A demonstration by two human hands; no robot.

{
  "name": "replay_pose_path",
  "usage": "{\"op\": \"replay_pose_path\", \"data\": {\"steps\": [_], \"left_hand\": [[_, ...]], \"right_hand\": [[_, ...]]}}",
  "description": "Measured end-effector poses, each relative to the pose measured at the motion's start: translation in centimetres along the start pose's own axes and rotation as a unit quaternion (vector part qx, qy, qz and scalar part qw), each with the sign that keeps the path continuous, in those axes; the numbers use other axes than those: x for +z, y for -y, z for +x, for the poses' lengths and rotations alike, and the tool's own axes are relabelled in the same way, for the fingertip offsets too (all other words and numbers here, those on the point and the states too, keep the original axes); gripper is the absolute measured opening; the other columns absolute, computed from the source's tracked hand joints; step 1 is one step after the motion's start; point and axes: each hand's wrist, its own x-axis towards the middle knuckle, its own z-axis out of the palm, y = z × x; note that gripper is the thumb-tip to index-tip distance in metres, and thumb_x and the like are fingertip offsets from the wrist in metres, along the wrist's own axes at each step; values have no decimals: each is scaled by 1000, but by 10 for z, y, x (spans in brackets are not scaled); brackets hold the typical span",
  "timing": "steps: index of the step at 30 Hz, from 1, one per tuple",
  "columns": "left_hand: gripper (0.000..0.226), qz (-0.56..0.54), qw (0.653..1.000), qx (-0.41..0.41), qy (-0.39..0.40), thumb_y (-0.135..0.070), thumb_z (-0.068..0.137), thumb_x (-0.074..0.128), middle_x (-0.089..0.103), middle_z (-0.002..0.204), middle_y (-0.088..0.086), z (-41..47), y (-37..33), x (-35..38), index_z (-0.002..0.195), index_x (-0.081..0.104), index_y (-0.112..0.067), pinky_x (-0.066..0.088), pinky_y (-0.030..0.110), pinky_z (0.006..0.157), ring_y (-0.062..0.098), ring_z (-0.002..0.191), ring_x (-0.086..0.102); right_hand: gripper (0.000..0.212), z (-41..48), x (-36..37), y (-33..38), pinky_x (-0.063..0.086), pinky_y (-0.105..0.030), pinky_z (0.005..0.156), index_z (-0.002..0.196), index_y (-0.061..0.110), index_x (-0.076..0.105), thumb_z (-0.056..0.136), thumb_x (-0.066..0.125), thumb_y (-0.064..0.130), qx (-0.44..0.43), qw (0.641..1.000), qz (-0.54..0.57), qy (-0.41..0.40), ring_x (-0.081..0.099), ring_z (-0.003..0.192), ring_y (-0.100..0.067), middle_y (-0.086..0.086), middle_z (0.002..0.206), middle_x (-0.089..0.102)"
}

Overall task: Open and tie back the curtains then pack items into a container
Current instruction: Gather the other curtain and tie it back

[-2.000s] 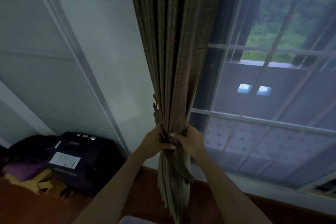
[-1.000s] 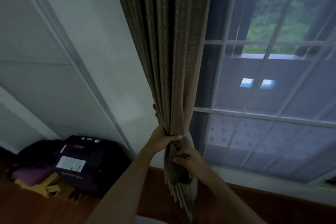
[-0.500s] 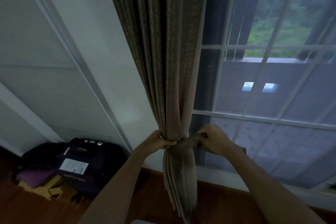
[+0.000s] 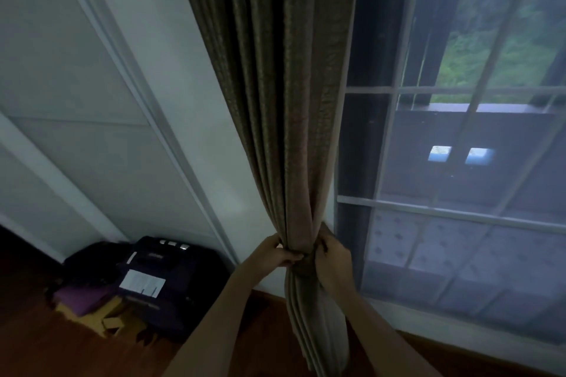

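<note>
Hanging at the left edge of the window [image 4: 459, 180], the curtain [image 4: 294, 101] is running nearly upright from the top of the view down toward the floor. It is lying off the glass, gathered into one thick bundle against the white wall. A dark suitcase [image 4: 171, 272] is lying on the floor at the foot of the wall, well apart to the left of the bundle; I am guessing it is the container for later.

Both hands are meeting at the narrow waist of the bundle, low on its length. The left hand [image 4: 275, 254] is gripping it from the left side, with fingers curled round the folds and the thumb lying across the front. The right hand [image 4: 332, 257] is gripping from the right side at the same height, fingers curled round the fabric. The curtain is therefore standing directly between the two hands and touching both, and neither hand is nearer.

Between the hands a darker band [image 4: 306, 265] is crossing the bundle, at right angle to the curtain's long axis; I am taking it for the tie-back. Its ends are hidden, so I cannot tell if it is fastened. In my judgement the tying step is going on. The coming move is depending on this crossing: the band is needing to close sideways round the bundle, most likely by the right hand.
</note>
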Motion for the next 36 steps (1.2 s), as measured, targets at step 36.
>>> {"op": "replay_pose_path", "data": {"steps": [36], "left_hand": [[21,456,820,275,-210,-15,73,71,60,63,1,15,10,-14,64,53,-14,46,34,61,23,67,55]], "right_hand": [[36,6,7,-20,45,-9,73,111,31,50,83,71,23,-40,994,-23,97,60,85,4,14,98,64]]}}
